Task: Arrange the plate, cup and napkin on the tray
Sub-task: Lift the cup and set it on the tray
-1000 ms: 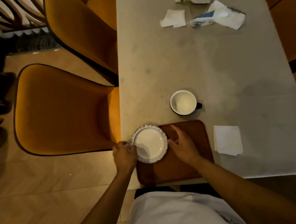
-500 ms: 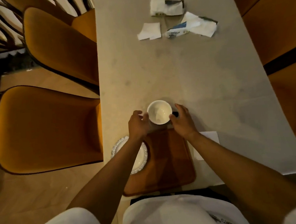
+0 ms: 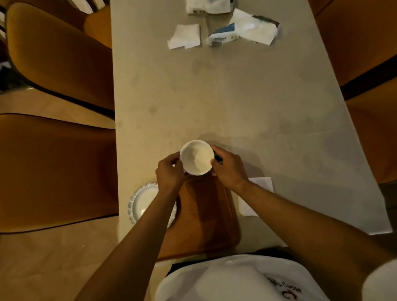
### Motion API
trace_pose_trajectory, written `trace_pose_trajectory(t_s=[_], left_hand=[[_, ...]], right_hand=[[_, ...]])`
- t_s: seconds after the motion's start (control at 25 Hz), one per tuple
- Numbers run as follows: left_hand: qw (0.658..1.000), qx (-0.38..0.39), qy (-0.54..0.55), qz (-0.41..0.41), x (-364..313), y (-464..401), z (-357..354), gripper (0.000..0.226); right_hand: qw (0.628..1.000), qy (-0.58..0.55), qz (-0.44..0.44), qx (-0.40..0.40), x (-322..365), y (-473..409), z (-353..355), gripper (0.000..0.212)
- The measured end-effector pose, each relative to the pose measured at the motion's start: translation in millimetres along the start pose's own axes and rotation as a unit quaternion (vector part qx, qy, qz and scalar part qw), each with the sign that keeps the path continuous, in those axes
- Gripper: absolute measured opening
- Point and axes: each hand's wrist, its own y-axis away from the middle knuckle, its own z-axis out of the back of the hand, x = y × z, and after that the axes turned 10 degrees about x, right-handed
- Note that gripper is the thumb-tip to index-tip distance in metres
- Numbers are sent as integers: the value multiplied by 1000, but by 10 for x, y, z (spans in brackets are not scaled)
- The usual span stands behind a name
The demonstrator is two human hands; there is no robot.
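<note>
Plate (image 3: pixel 142 203) at the left, half on the tray (image 3: pixel 208 217), half over the bench (image 3: pixel 236 97) edge, partly hidden under the left forearm. Left alone since a second earlier, when both hands were on it; seemingly in the same spot since then.

Left hand (image 3: pixel 170 174) clamped on the cup (image 3: pixel 196 157), fingers (image 3: pixel 172 157) curled against its left wall. Cup upright and empty, held over the tray's far edge, between the two hands. Half a second earlier, further back on the bare bench with the hands just closing round it; since then, drawn nearer the tray. Whether lifted clear or slid along, impossible to tell.

Right hand (image 3: pixel 229 169) clamped on the cup's right side, fingers (image 3: pixel 217 150) wrapped round the wall by the dark handle, mostly hidden.

Napkin (image 3: pixel 261 186) flat on the bench just right of the tray, untouched, partly under the right forearm.

Judged from this: plate roughly placed, cup step under way, napkin not yet begun. Next, probably a short pull toward the body to set the cup down on bare tray, right of the plate. Risk: the plate's overhang off the bench edge, close to the left forearm.

Far end: loose tissues and packs (image 3: pixel 209 3), no part in the job.
</note>
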Motion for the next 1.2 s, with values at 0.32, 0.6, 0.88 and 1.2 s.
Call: trace_pose_trajectory(t_s=[0.32, 0.6, 0.88, 1.2], left_hand=[[999, 48, 5, -4, 127, 723, 109, 27], [998, 41, -47, 20, 391, 878, 46, 26], [998, 56, -15, 27, 399, 853, -65, 28], [998, 55, -19, 25, 358, 761, -63, 30]], right_hand=[[998, -5, -23, 50, -114, 459, 2, 51], [995, 58, -42, 68, -238, 626, -120, 49], [994, 78, -51, 56, -275, 624, -58, 47], [994, 83, -44, 61, -238, 537, -15, 46]])
